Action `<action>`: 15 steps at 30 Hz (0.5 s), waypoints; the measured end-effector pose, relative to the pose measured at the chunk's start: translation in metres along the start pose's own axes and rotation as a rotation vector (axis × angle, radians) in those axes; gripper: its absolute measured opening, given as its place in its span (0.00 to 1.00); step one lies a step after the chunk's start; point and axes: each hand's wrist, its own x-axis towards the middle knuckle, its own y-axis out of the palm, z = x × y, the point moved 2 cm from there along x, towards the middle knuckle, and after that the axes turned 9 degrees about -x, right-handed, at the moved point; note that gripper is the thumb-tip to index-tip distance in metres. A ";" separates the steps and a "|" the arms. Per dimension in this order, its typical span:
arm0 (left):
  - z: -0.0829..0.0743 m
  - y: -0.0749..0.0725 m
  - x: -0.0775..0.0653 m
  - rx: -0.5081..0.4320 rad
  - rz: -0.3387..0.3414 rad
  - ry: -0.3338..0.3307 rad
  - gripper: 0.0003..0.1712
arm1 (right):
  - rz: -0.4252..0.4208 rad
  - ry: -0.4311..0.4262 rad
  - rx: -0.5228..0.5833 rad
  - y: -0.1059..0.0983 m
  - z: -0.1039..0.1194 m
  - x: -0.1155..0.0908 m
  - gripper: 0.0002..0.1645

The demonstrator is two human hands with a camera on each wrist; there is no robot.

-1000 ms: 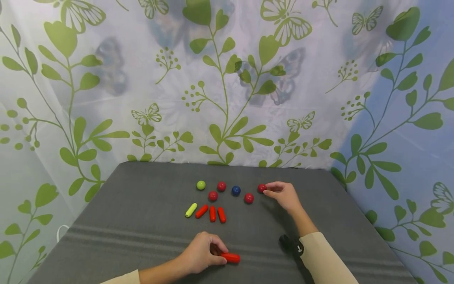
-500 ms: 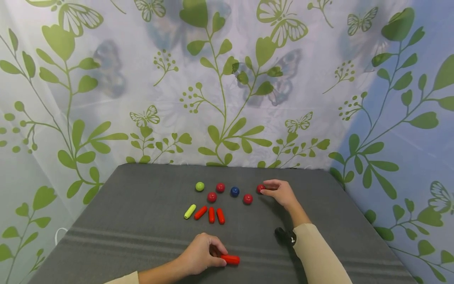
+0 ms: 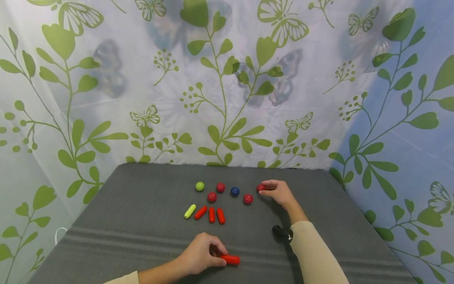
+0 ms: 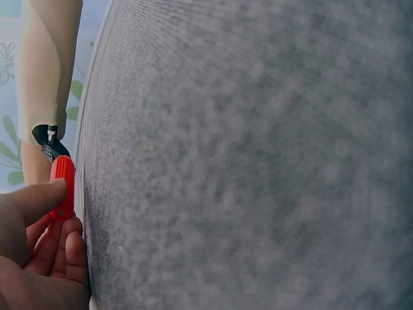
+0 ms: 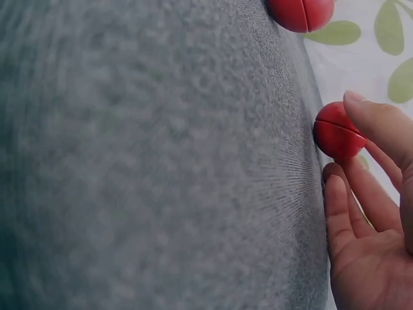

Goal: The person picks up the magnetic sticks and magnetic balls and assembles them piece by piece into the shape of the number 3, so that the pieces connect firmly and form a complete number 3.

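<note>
Over grey fabric [image 3: 149, 213], two pinches: left hand [image 3: 203, 254] on ribbed cylinder [image 4: 67, 184], right hand [image 3: 281, 192] on seamed ball [image 5: 334, 135].

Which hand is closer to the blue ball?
Right. The right hand is to the right of the blue ball; the left hand is farther off, on its near side.
</note>
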 end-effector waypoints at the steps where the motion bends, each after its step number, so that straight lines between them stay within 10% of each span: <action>1: 0.000 0.000 0.000 0.001 0.000 -0.001 0.08 | 0.001 0.000 0.001 0.000 0.000 0.000 0.30; 15: -0.002 0.002 0.000 0.016 0.019 -0.004 0.08 | -0.040 0.032 0.017 0.006 0.000 0.000 0.25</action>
